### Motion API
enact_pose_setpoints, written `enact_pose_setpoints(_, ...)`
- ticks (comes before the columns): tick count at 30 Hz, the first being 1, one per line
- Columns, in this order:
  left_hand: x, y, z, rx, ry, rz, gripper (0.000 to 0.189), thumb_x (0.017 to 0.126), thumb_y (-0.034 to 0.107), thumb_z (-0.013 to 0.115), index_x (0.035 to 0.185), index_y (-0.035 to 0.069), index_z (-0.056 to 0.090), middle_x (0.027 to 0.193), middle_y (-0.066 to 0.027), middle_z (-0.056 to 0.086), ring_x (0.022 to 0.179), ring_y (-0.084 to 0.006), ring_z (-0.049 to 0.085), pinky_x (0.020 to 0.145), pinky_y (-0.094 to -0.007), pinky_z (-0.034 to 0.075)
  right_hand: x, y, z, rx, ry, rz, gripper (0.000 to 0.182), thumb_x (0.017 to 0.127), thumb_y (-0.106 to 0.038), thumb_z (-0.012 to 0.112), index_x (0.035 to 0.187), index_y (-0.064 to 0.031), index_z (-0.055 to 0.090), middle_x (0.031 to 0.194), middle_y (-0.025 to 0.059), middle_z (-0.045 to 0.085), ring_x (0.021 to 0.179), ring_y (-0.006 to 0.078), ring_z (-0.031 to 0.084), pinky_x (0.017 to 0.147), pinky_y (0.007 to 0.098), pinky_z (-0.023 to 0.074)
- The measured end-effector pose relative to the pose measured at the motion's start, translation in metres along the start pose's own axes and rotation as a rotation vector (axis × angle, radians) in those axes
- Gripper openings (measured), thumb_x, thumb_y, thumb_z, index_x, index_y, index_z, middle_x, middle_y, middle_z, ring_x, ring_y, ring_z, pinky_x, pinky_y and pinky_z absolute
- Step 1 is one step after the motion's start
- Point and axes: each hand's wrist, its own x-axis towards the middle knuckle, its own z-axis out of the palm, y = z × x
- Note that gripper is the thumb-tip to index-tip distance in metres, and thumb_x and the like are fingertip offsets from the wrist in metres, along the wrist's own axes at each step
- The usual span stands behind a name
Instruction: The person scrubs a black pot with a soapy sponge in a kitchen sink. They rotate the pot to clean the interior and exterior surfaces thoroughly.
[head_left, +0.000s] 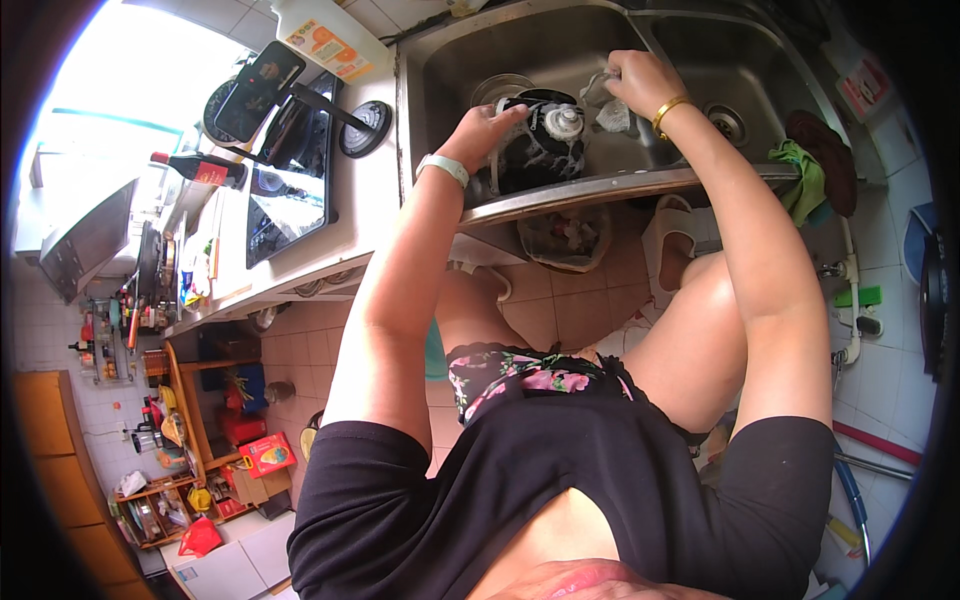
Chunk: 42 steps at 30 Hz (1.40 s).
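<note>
In the left basin of a stainless-steel double sink (517, 31) sits a black container or small appliance (534, 161), streaked with suds and bearing white writing. A round white foamy knob or cap (564, 121) stands out from it. My left hand (484, 135) grips its left edge, thumb over the top; the fingers beneath are hidden. Above the basin, near the divider, my right hand (646, 82) pinches a wet, pale cloth or scrubber (600, 91). A whitish sudsy piece (615, 117) hangs or lies just below; whether it belongs to the cloth I cannot tell. Behind the container shows a round metal rim (501, 84).
Left of the sink, the counter holds a phone (259, 90) on a stand (365, 129), a large jug with an orange label (330, 37), a black cooktop (292, 202) and a dark bottle (199, 170). Green and brown cloths (806, 176) drape the sink's right edge. A lined bin (566, 236) stands below.
</note>
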Motion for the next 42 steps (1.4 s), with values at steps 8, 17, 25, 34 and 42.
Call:
enact_pose_setpoints(8, 0.002, -0.002, 0.000, -0.011, -0.017, 0.019, 0.054, 0.088, 0.038, 0.069, 0.114, -0.007, 0.058, 0.103, -0.0107, 0.065, 0.090, -0.0152, 0.062, 0.078, -0.0295, 0.052, 0.000, -0.006, -0.004, 0.179, -0.141, 0.131, 0.028, 0.075, -0.027, 0.066, 0.079, 0.0006, 0.066, 0.073, 0.0166, 0.066, 0.068, 0.0314, 0.064, 0.065, 0.0393, 0.0511)
enact_pose_setpoints(17, 0.005, -0.006, -0.001, -0.061, -0.043, 0.032, 0.051, 0.088, 0.035, 0.070, 0.113, -0.007, 0.059, 0.100, -0.0091, 0.066, 0.086, -0.0139, 0.062, 0.077, -0.0281, 0.051, -0.013, -0.025, 0.005, 0.984, -0.589, 0.347, 0.026, 0.091, -0.029, 0.059, 0.097, -0.0052, 0.066, 0.093, 0.0044, 0.065, 0.081, 0.0129, 0.062, 0.073, 0.0286, 0.0531)
enact_pose_setpoints(25, -0.003, 0.002, 0.002, -0.031, -0.025, 0.021, 0.053, 0.088, 0.037, 0.069, 0.115, -0.007, 0.059, 0.102, -0.0092, 0.065, 0.088, -0.0141, 0.059, 0.078, -0.0292, 0.049, -0.016, -0.016, 0.023, 0.888, -0.597, 0.241, 0.030, 0.086, -0.021, 0.067, 0.112, -0.0052, 0.065, 0.096, 0.0035, 0.066, 0.083, 0.0117, 0.063, 0.074, 0.0285, 0.0533)
enact_pose_setpoints(34, 0.012, -0.014, -0.002, -0.095, -0.010, 0.010, 0.054, 0.089, 0.037, 0.068, 0.116, -0.008, 0.057, 0.107, -0.0112, 0.064, 0.092, -0.0157, 0.060, 0.082, -0.0294, 0.049, -0.003, -0.019, 0.038, 0.888, -0.607, 0.309, 0.030, 0.086, -0.022, 0.069, 0.111, -0.0045, 0.065, 0.091, 0.0043, 0.067, 0.080, 0.0118, 0.063, 0.069, 0.0271, 0.0532)
enact_pose_setpoints(42, 0.008, -0.006, -0.001, -0.001, 0.018, -0.012, 0.063, 0.088, 0.040, 0.069, 0.122, -0.011, 0.053, 0.111, -0.0148, 0.063, 0.101, -0.0188, 0.059, 0.088, -0.0313, 0.048, -0.007, -0.012, 0.034, 0.833, -0.617, 0.143, 0.027, 0.085, -0.019, 0.069, 0.109, -0.0057, 0.066, 0.091, 0.0021, 0.066, 0.076, 0.0112, 0.061, 0.067, 0.0250, 0.0515)
